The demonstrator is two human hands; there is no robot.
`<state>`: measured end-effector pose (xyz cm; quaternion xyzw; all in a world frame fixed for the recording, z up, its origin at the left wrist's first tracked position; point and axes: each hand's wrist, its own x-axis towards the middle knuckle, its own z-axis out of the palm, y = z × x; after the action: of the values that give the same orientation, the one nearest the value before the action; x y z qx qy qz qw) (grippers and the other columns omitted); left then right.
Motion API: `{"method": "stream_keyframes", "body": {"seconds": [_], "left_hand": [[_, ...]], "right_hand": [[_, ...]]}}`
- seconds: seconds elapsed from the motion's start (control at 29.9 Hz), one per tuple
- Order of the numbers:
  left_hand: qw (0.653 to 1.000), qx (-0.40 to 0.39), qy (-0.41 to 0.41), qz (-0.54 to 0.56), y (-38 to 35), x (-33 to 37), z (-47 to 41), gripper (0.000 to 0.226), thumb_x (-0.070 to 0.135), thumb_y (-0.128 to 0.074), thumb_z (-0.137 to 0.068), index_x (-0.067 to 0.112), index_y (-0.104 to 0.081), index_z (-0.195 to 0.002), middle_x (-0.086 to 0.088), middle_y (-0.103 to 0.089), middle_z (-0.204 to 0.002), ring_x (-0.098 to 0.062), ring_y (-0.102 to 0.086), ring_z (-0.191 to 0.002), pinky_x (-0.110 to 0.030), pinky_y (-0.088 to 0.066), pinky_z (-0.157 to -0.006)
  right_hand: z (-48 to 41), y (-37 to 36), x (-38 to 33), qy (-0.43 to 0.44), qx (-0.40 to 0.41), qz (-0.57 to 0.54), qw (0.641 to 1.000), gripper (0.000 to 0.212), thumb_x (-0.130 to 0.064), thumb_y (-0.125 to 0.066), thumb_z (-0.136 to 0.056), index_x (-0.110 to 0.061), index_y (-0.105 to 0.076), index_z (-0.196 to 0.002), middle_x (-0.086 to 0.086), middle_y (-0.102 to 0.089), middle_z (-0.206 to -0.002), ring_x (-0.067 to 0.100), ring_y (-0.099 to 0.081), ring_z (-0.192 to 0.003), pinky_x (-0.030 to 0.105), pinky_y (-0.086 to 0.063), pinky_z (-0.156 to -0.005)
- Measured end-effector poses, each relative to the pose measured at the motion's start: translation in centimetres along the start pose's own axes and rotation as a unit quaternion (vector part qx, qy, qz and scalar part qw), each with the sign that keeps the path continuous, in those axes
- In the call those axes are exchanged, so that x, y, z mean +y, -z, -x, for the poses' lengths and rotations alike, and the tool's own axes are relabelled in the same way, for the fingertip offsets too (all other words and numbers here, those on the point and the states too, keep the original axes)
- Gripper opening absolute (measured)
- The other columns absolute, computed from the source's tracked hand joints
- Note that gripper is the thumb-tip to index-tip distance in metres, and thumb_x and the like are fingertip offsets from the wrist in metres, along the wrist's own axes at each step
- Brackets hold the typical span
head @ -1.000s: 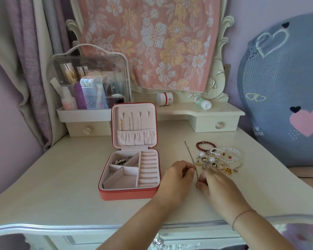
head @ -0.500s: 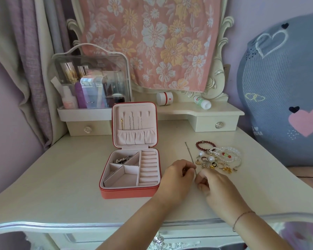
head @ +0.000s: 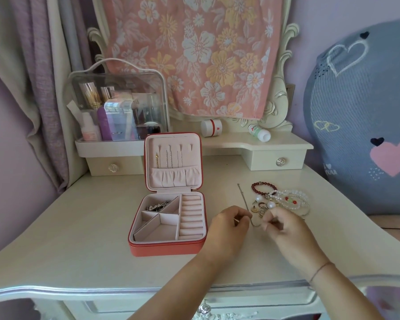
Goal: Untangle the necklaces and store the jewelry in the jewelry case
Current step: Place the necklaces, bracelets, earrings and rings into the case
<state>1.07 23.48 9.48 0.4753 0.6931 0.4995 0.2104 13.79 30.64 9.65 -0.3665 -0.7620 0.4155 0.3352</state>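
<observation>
A coral jewelry case [head: 166,248] stands open on the dressing table, its lid upright with several chains hanging inside. Its top left compartment holds silver jewelry [head: 157,206]. A thin silver necklace chain [head: 243,198] runs from the table down to my fingers. My left hand [head: 229,224] pinches one part of it and my right hand [head: 284,225] pinches another, the chain sagging between them. Just beyond my right hand lies a pile of jewelry [head: 284,202]: a dark red bead bracelet [head: 262,185], pearl earrings, rings and clear bead bracelets.
A clear cosmetics organiser [head: 118,107] sits on the raised shelf at back left. A white jar [head: 211,128] and a fallen small bottle [head: 259,132] lie on the shelf [head: 286,144]. A floral cloth covers the mirror. A blue heart cushion [head: 365,116] leans at right.
My hands have drawn slightly apart and my right hand has lifted, so the chain now loops between them instead of lying straight.
</observation>
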Motion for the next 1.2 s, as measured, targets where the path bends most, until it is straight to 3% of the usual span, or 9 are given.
{"method": "stream_keyframes", "body": {"seconds": [0.1,0.17,0.33,0.4,0.67,0.87,1.07,1.2], "left_hand": [[0.997,-0.032,0.053,0.035,-0.3,0.9,0.4,0.022,0.018,-0.05,-0.096,0.014,-0.068,-0.084,0.001,-0.068,-0.082,-0.006,-0.052,-0.057,-0.019,-0.044,-0.058],[0.981,-0.058,0.126,0.132,-0.4,2.0,0.5,0.031,0.023,-0.048,-0.1,0.009,-0.067,-0.08,-0.003,-0.066,-0.076,-0.007,-0.053,-0.054,-0.017,-0.046,-0.054],[0.847,-0.105,0.31,0.419,0.6,4.1,-1.4,0.032,0.022,-0.047,-0.102,0.005,-0.064,-0.08,-0.007,-0.068,-0.071,-0.014,-0.063,-0.06,-0.022,-0.054,-0.054],[0.827,-0.1,0.319,0.452,1.1,4.3,-2.4,0.025,0.017,-0.049,-0.1,0.005,-0.063,-0.083,-0.006,-0.07,-0.065,-0.013,-0.066,-0.052,-0.021,-0.053,-0.048],[0.862,-0.071,0.272,0.422,3.9,4.6,-4.9,0.019,0.015,-0.056,-0.097,0.006,-0.066,-0.084,-0.004,-0.072,-0.065,-0.01,-0.069,-0.054,-0.019,-0.056,-0.053],[0.909,-0.013,0.179,0.376,7.6,4.7,-6.8,0.018,0.018,-0.056,-0.097,0.012,-0.067,-0.084,0.001,-0.068,-0.065,-0.009,-0.065,-0.058,-0.018,-0.052,-0.058],[0.942,0.019,0.092,0.323,11.8,6.2,-8.2,0.017,0.02,-0.055,-0.098,0.015,-0.069,-0.088,0.005,-0.065,-0.067,-0.009,-0.059,-0.064,-0.02,-0.048,-0.068],[0.97,0.015,0.02,0.241,14.6,7.9,-8.8,0.021,0.025,-0.053,-0.099,0.015,-0.069,-0.088,0.004,-0.061,-0.063,-0.008,-0.055,-0.057,-0.016,-0.048,-0.058]], "right_hand": [[-1.0,0.4,-0.5,-0.019,0.031,-0.118,0.992,0.018,0.004,-0.059,-0.087,-0.011,-0.056,-0.078,0.001,-0.058,-0.076,0.012,-0.053,-0.074,0.013,-0.04,-0.066],[-0.9,0.5,-1.0,-0.015,0.031,-0.16,0.987,0.019,0.006,-0.058,-0.087,-0.009,-0.055,-0.077,0.0,-0.056,-0.073,0.01,-0.051,-0.07,0.016,-0.04,-0.067],[0.9,0.5,-1.8,0.015,-0.019,-0.179,0.984,0.023,0.006,-0.058,-0.087,-0.01,-0.052,-0.072,-0.01,-0.05,-0.061,0.004,-0.045,-0.062,0.015,-0.037,-0.062],[1.8,0.4,-1.8,0.016,-0.045,-0.164,0.985,0.021,0.005,-0.059,-0.086,-0.01,-0.053,-0.072,-0.009,-0.05,-0.062,0.007,-0.043,-0.064,0.019,-0.035,-0.061],[2.7,-0.3,-1.3,0.008,-0.113,-0.071,0.991,0.019,-0.001,-0.061,-0.085,-0.015,-0.059,-0.074,-0.01,-0.053,-0.061,0.003,-0.045,-0.059,0.016,-0.036,-0.06],[1.5,-2.4,-2.5,0.018,-0.159,-0.008,0.987,0.019,-0.001,-0.057,-0.087,-0.017,-0.059,-0.077,-0.011,-0.052,-0.065,-0.004,-0.044,-0.056,0.012,-0.037,-0.059],[-1.8,-4.7,-5.3,0.044,-0.16,0.001,0.986,0.02,-0.004,-0.056,-0.089,-0.021,-0.058,-0.079,-0.009,-0.056,-0.075,0.002,-0.049,-0.067,0.011,-0.039,-0.064],[-4.9,-5.6,-8.1,0.074,-0.144,-0.014,0.987,0.016,-0.006,-0.063,-0.085,-0.021,-0.058,-0.079,-0.005,-0.06,-0.078,0.006,-0.052,-0.068,0.014,-0.04,-0.065]]}}
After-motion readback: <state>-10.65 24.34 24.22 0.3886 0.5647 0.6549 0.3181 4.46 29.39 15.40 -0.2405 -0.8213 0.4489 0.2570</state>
